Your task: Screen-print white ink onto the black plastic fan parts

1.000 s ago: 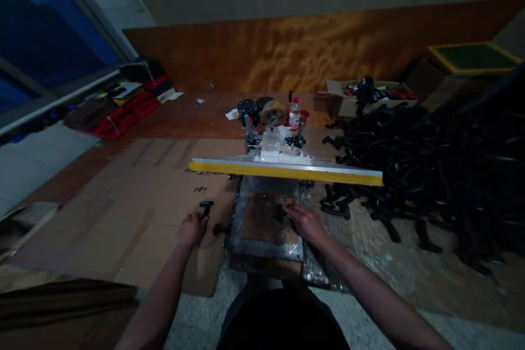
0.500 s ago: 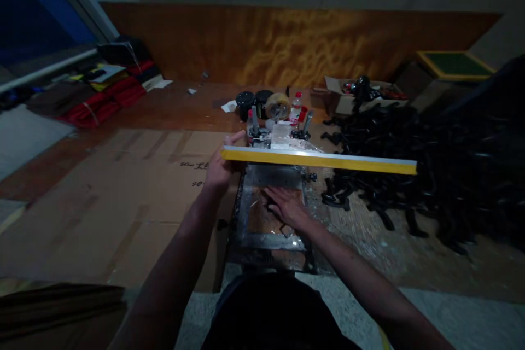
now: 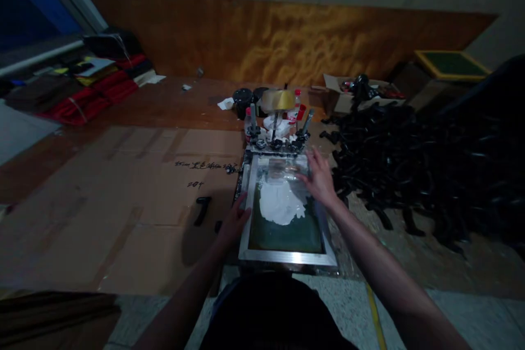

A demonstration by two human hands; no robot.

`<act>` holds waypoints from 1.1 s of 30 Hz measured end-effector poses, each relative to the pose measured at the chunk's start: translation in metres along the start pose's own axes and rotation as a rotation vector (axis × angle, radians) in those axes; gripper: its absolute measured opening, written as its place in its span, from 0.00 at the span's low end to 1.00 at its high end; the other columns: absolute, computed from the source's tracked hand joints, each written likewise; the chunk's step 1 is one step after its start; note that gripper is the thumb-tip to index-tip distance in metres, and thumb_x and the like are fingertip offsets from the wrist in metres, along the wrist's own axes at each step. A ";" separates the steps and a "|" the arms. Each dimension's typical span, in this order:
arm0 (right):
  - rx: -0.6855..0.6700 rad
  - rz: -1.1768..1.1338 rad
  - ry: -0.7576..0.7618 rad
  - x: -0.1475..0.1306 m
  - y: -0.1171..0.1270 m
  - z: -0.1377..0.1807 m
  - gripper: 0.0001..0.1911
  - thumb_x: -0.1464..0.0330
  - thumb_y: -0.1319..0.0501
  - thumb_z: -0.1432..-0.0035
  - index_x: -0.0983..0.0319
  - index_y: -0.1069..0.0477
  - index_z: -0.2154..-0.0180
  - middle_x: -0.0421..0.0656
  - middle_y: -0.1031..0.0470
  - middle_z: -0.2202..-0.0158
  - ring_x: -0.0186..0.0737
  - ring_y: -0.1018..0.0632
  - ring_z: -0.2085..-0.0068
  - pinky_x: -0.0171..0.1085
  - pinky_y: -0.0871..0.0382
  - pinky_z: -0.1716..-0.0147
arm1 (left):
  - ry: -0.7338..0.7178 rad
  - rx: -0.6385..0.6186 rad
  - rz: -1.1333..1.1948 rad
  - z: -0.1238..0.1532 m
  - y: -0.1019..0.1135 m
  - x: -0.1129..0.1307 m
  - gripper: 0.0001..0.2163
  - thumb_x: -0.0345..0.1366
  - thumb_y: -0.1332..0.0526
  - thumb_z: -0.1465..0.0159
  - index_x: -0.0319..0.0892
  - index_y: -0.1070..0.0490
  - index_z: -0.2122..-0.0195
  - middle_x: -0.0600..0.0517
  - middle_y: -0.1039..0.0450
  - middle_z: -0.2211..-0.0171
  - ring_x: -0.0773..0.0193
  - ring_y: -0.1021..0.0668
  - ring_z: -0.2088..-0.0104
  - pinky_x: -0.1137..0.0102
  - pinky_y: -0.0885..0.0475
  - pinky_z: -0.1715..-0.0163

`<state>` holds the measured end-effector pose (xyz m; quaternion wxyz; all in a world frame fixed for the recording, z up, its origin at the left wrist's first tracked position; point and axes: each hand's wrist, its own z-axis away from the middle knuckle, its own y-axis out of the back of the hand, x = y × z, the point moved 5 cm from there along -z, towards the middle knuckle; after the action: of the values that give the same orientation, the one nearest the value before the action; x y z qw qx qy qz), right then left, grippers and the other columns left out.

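A metal-edged printing screen [image 3: 287,256] lies flat in front of me, with a pool of white ink [image 3: 281,205] on its green mesh. My left hand [image 3: 235,221] is at the screen's left edge, thumb and finger apart. Around the right end of a blurred, pale squeegee-like block [image 3: 282,168] are the spread fingers of my right hand [image 3: 322,179]; whether they press on it is unclear. Behind the screen is its hinge clamp [image 3: 276,145] with upright handles. The bed beneath the screen is hidden.
Black curved parts [image 3: 394,158] are heaped at the right. One black part [image 3: 202,210] lies on the cardboard sheet [image 3: 123,186] at the left. Dark jars [image 3: 243,103], a tape roll [image 3: 279,101] and bottles [image 3: 295,109] stand behind the clamp, with an open carton [image 3: 344,99] further right.
The screen has swung down from its raised, edge-on position to flat. My left hand has moved down with its edge. My right hand has left the bed for the block at the screen's far end.
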<state>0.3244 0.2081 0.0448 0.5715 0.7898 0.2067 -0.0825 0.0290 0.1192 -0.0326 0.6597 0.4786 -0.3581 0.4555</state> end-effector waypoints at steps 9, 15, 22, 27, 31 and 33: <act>-0.556 0.250 0.286 -0.078 -0.055 0.018 0.09 0.72 0.44 0.39 0.62 0.26 0.60 0.48 0.22 0.60 0.45 0.25 0.56 0.36 0.34 0.59 | -0.022 -0.013 -0.023 -0.018 -0.011 -0.036 0.30 0.46 0.44 0.37 0.36 0.40 0.36 0.46 0.23 0.63 0.56 0.21 0.62 0.63 0.27 0.59; -0.651 0.070 0.666 -0.086 -0.033 0.062 0.07 0.76 0.41 0.45 0.62 0.28 0.64 0.45 0.23 0.63 0.43 0.27 0.58 0.37 0.36 0.58 | -0.005 0.000 -0.032 -0.015 -0.012 -0.036 0.29 0.45 0.44 0.37 0.34 0.38 0.37 0.46 0.23 0.64 0.57 0.22 0.64 0.63 0.27 0.61; -0.484 0.090 0.554 -0.083 -0.046 0.073 0.09 0.74 0.44 0.40 0.63 0.26 0.59 0.50 0.24 0.60 0.46 0.28 0.57 0.40 0.36 0.58 | -0.006 0.041 0.028 -0.016 -0.013 -0.037 0.30 0.48 0.42 0.39 0.35 0.37 0.39 0.50 0.26 0.70 0.60 0.24 0.69 0.65 0.28 0.66; -0.481 0.028 0.452 -0.089 -0.039 0.046 0.15 0.69 0.43 0.38 0.62 0.27 0.50 0.48 0.22 0.57 0.44 0.25 0.55 0.37 0.34 0.57 | 0.020 -0.011 0.080 -0.011 -0.009 -0.023 0.34 0.49 0.40 0.40 0.34 0.39 0.37 0.50 0.25 0.70 0.59 0.24 0.71 0.66 0.27 0.70; -0.326 0.055 0.189 -0.073 -0.013 -0.027 0.31 0.61 0.40 0.36 0.57 0.42 0.34 0.46 0.22 0.52 0.45 0.22 0.55 0.37 0.32 0.58 | 0.016 0.002 0.119 0.003 0.009 0.015 0.32 0.49 0.41 0.39 0.36 0.37 0.37 0.47 0.22 0.65 0.56 0.22 0.66 0.64 0.25 0.68; -0.192 0.043 0.020 -0.040 0.010 -0.053 0.31 0.57 0.42 0.35 0.58 0.41 0.34 0.45 0.20 0.57 0.44 0.21 0.60 0.38 0.30 0.60 | -0.037 0.061 0.106 0.007 0.020 0.042 0.25 0.50 0.46 0.35 0.39 0.30 0.44 0.45 0.21 0.59 0.54 0.21 0.60 0.63 0.24 0.63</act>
<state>0.2867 0.2457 0.0857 0.6441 0.7365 0.2022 -0.0421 0.0233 0.1260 0.0140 0.6129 0.4873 -0.3812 0.4916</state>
